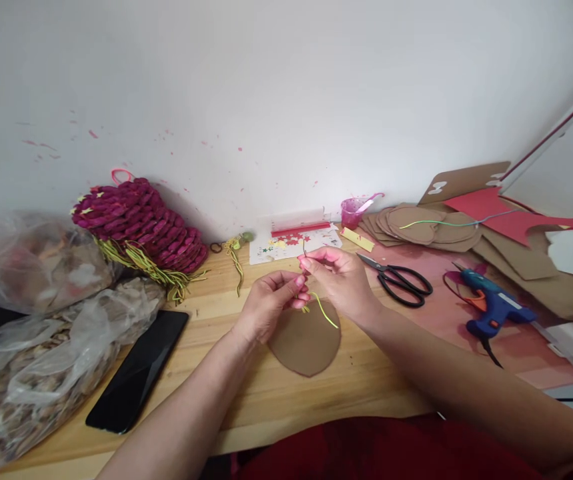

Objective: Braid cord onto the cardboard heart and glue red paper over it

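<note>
My left hand [273,300] and my right hand [341,277] meet over the table, both closed in a fingertip pinch on a thin cord [325,313]. Its bright yellow-green end hangs below the fingers, and a darker thin strand [304,247] sticks up above them. The fingers hide the middle of the cord, so I cannot tell whether it is knotted. Under the hands is a rounded brown cardboard piece [306,347] with a slightly pointed lower edge; whether the cord is fastened to it cannot be seen.
Black-handled scissors [403,283] and a blue glue gun [499,310] lie to the right, before stacked cardboard pieces [411,223]. A pink-stained cup [353,212] stands at the wall. Leftward are a magenta woven piñata-like object [151,220], a black phone [139,373] and plastic bags [66,360].
</note>
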The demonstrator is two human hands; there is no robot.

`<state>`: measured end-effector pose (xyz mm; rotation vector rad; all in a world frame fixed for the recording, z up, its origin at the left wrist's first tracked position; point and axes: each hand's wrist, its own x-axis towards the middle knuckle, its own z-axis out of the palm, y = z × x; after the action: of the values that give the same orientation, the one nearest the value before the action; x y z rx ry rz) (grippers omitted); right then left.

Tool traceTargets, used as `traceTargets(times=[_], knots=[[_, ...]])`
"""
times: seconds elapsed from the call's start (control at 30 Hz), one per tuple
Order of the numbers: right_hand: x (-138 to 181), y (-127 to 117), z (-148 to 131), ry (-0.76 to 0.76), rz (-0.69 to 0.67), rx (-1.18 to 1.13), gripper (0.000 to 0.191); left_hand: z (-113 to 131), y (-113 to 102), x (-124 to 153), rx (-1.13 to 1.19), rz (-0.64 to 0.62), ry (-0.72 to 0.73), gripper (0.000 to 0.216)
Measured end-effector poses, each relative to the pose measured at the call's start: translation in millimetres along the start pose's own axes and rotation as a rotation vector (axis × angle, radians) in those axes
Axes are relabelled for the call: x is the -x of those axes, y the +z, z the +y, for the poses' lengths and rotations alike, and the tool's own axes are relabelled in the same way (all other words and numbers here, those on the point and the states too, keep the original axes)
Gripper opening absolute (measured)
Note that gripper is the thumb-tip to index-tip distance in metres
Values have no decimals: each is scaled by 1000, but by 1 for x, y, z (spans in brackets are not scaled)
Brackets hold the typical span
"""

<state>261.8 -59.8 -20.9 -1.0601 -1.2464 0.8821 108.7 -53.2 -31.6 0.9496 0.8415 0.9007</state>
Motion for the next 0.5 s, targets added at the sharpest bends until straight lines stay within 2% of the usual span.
traceTargets(times=[0.23,0.5], knots=[[-9,-7,4,-73,78,3,13,-3,0,0,-47,19,3,32],[-14,-16,1,-58,58,48,13,-2,0,-2,-70,56,-3,38]])
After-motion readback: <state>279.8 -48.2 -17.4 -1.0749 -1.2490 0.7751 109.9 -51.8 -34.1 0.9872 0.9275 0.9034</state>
